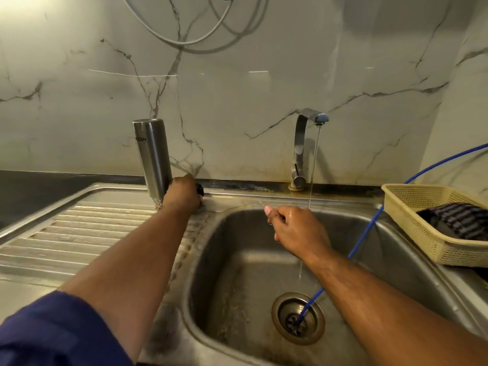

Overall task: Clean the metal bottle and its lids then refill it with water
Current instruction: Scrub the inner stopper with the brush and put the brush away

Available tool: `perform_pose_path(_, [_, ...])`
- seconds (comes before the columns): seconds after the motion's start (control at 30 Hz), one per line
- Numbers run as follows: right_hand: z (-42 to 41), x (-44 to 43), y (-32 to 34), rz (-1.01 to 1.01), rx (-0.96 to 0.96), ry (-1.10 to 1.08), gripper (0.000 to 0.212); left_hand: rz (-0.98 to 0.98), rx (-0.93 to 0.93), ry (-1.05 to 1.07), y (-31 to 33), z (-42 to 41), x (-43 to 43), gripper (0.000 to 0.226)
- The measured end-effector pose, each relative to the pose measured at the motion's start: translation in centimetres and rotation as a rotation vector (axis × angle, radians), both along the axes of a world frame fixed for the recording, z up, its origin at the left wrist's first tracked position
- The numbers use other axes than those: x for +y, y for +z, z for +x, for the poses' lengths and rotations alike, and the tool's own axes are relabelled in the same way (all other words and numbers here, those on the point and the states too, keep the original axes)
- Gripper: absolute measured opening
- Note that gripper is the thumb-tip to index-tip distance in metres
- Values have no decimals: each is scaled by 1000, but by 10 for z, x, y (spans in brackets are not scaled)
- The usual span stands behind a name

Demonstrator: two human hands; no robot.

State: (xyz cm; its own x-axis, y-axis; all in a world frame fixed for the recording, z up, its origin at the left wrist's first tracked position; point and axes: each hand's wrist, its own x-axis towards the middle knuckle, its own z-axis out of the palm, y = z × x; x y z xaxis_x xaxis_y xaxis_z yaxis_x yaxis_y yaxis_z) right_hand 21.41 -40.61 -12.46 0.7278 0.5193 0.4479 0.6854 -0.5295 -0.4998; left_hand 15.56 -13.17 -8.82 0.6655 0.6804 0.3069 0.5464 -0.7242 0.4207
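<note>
Left hand (pixel 182 194) is closed round a black lid (pixel 200 190) beside the upside-down bottle (pixel 153 157) at 10 o'clock; right hand (pixel 295 228), loosely curled and empty, sits over the sink (pixel 232 273) by the tap's (pixel 301 149) stream.

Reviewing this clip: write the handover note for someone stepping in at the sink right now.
Left hand: on the drainboard beside the bottle, closed around a small black item, possibly a lid; cannot confirm.
Right hand: wet, loosely curled over the sink basin, holding nothing visible.
Metal bottle: upside down on the drainboard, draining, so apparently washed.
Tap: running a thin stream.
Left: finish the lids, refill the bottle, close it.
</note>
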Motion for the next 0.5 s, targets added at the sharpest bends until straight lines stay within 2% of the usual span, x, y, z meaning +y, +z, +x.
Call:
perform_pose_path(0.17, [0, -3, 1, 8, 9, 7, 53, 82, -57, 18, 5, -9, -18, 45])
perform_pose_path(0.27, [2, -6, 3, 21, 20, -30, 56, 163, -123, -45, 10, -10, -52, 48])
perform_pose_path(0.43, [10, -13, 19, 101, 44, -88, 52, 46, -90, -207, 18, -8, -122, 48])
perform_pose_path(0.5, [17, -25, 28, 158, 91, -133, 52, -60, -41, -257, 19, -5, -156, 47])
